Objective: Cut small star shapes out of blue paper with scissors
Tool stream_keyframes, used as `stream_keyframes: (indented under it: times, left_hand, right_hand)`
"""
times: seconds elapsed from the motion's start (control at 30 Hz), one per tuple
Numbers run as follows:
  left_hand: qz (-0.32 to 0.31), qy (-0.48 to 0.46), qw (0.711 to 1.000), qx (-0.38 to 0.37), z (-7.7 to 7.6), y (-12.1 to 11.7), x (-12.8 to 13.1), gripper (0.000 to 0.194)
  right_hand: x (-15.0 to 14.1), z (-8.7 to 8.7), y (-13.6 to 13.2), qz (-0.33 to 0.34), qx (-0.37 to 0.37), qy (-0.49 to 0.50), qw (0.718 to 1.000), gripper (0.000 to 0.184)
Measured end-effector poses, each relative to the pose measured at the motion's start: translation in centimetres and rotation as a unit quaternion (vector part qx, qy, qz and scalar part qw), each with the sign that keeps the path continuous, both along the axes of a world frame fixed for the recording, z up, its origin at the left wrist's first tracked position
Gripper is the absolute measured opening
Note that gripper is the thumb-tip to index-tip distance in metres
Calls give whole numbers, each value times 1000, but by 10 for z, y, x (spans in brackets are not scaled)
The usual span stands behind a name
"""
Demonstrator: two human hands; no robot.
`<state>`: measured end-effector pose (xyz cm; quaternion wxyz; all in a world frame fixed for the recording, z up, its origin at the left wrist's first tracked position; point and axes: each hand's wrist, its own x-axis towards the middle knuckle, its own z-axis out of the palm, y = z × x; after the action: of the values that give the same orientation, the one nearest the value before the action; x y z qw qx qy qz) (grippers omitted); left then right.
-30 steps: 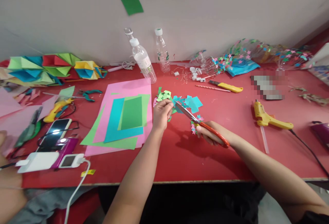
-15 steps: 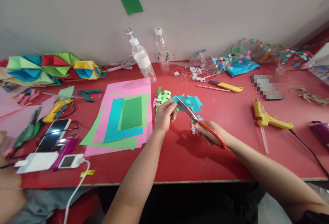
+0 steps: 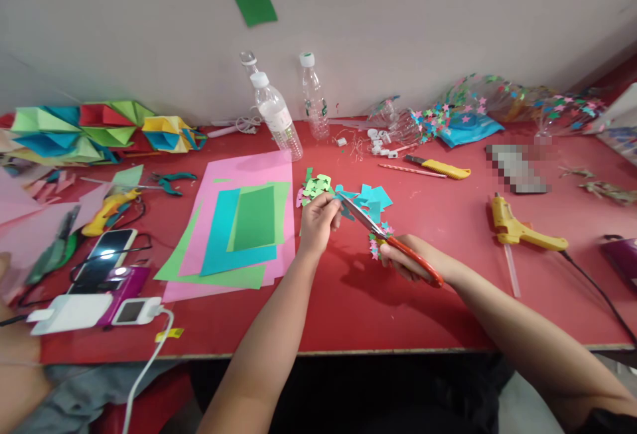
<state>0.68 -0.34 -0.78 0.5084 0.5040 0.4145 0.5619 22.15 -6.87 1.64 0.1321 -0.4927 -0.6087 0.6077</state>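
Wrapped around the red handles of a pair of scissors (image 3: 362, 214) is my right hand (image 3: 415, 258), with the blades pointing away to the left, nearly together. My left hand (image 3: 321, 218) is closed in a pinch right at the blade tips, on what looks like a small piece of blue paper; the fingers hide most of it. Beyond the blades lie blue paper scraps (image 3: 375, 200). Light green paper cutouts (image 3: 317, 186) are heaped just past my left hand. Small coloured paper stars (image 3: 373, 248) lie beside my right fingers.
Left of my hands are stacked paper sheets (image 3: 213, 235). Plastic bottles (image 3: 314, 105) stand by the wall. A yellow utility knife (image 3: 442, 168) and a glue gun (image 3: 527, 231) lie right. Phones, a power bank and another person's arm (image 3: 17, 328) are at the far left.
The scissors and my right hand have shifted slightly right and toward me. My left hand has stayed almost in place, still pinching.
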Motion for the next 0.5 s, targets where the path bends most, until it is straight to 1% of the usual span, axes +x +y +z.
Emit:
stream_keyframes:
  times: [0.13,0.23,0.37,0.5]
  left_hand:
    - [10,4,1000,-6,0,0,0,25]
    - [7,4,1000,-14,-1,1,0,25]
    - [2,6,1000,-13,-1,2,-2,25]
    - [-4,6,1000,-21,-1,3,-3,25]
  right_hand:
    - [1,2,0,5,11,-13,1000,52]
    - [-1,1,1,-7,10,-23,1000,51]
    - [-3,0,3,-24,17,-9,1000,50]
    - [-3,6,3,-25,7,-19,999,48]
